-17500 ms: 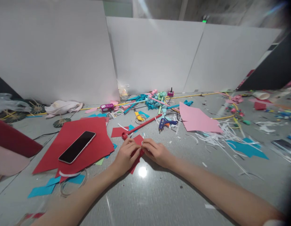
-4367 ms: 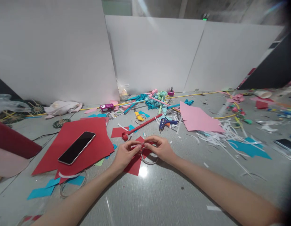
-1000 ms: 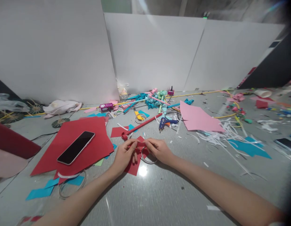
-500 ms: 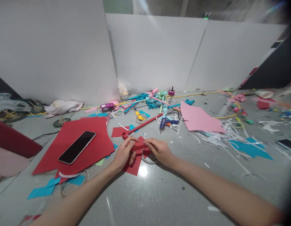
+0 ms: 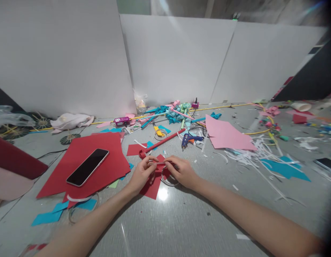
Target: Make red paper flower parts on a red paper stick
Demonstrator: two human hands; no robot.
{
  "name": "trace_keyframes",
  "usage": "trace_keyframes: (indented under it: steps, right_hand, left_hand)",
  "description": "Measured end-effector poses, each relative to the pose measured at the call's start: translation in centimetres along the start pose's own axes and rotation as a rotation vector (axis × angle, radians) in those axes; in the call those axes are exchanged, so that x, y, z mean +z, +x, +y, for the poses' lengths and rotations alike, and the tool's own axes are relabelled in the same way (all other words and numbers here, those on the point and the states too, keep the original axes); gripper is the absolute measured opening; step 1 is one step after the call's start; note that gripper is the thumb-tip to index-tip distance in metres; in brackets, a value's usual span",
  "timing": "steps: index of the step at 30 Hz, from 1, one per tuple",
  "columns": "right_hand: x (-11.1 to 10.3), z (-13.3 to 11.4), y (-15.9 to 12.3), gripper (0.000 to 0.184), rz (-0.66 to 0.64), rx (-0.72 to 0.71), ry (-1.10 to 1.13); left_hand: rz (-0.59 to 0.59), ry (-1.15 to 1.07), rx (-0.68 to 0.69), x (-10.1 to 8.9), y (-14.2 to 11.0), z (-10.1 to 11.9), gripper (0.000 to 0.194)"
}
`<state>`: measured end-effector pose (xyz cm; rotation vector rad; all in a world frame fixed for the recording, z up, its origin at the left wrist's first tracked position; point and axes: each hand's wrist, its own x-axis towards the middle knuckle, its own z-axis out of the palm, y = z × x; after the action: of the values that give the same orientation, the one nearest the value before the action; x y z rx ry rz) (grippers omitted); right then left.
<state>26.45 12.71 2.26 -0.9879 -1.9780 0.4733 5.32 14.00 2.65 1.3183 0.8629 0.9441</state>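
Between my hands a narrow strip of red paper [image 5: 160, 163] is stretched, seen nearly edge-on. My left hand [image 5: 141, 175] pinches its left end with thumb and forefinger. The right end is gripped in the fingertips of my right hand [image 5: 183, 171]. Under the hands a larger red paper piece [image 5: 152, 189] lies on the grey surface. A pale roll of tape [image 5: 169, 184] stands or lies against my right fingers; I cannot tell if they hold it. Just beyond the hands rests a red paper tube [image 5: 165, 141] with a curled end.
A blue glue gun [image 5: 191, 140] lies behind my right hand. Red sheets [image 5: 114, 157] bearing a phone [image 5: 87, 167] are at left. Pink paper [image 5: 227, 135] and white strips [image 5: 251, 155] spread at right. Teal and pink paper flowers [image 5: 177, 112] lie before white panels [image 5: 176, 60].
Since the earliest frame the tape roll has appeared by my right hand. In the last second the red strip has turned from showing its face to nearly edge-on, and my left fingers have closed on it.
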Motion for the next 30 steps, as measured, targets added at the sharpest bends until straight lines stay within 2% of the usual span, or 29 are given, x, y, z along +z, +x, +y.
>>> trace_keyframes:
  steps: [5, 10, 19, 23, 28, 30]
  right_hand:
    - [0.0, 0.1, 0.0, 0.011, 0.014, -0.034, -0.112]
    - [0.2, 0.6, 0.2, 0.013, 0.025, 0.035, -0.122]
    - [0.1, 0.5, 0.4, 0.015, 0.088, 0.099, -0.187]
    - [0.2, 0.1, 0.2, 0.015, 0.185, 0.029, -0.294]
    - [0.3, -0.3, -0.5, 0.02, 0.048, -0.168, -0.169]
    - [0.4, -0.3, -0.6, 0.022, 0.045, -0.223, -0.153]
  left_hand:
    - [-0.006, 0.06, -0.009, 0.2, 0.1, -0.3, 0.034]
    - [-0.023, 0.121, 0.005, 0.5, 0.1, -0.4, 0.032]
    - [0.034, 0.156, -0.002, 0.6, -0.1, -0.5, 0.035]
    - [0.051, 0.209, 0.021, 0.8, -0.4, -0.3, 0.035]
    - [0.04, 0.281, 0.078, 0.9, -0.7, -0.4, 0.032]
    - [0.038, 0.299, 0.092, 1.0, -0.8, -0.6, 0.03]
